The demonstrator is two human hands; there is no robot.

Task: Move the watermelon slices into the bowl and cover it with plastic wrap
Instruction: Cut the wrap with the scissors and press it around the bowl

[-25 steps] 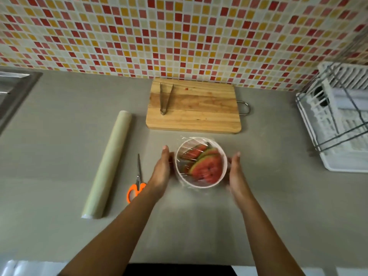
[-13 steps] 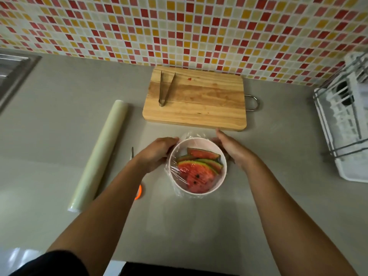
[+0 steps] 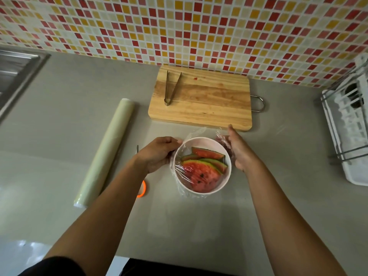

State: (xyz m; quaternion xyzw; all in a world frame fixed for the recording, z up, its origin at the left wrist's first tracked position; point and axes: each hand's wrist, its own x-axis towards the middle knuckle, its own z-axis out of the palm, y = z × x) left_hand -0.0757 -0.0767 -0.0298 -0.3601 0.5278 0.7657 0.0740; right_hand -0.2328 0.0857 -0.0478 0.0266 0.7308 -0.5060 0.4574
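A white bowl [image 3: 226, 181] stands on the grey counter and holds several watermelon slices [image 3: 203, 172]. Clear plastic wrap [image 3: 180, 170] is stretched over its top, with loose crinkled edges at the far rim and down the sides. My left hand [image 3: 159, 153] presses against the bowl's left side with fingers curled on the wrap. My right hand [image 3: 238, 149] lies along the right side, fingers pointing away from me and pressing the wrap edge against the bowl.
A wooden cutting board [image 3: 201, 98] with metal tongs [image 3: 172, 87] lies beyond the bowl. The plastic wrap roll [image 3: 105, 152] lies to the left, orange scissors [image 3: 141, 191] partly under my left arm. A sink [image 3: 16, 70] is far left, a dish rack [image 3: 350, 124] far right.
Both hands have slid from the bowl's sides toward its far rim, pressing the wrap down. The view has shifted closer over the bowl.
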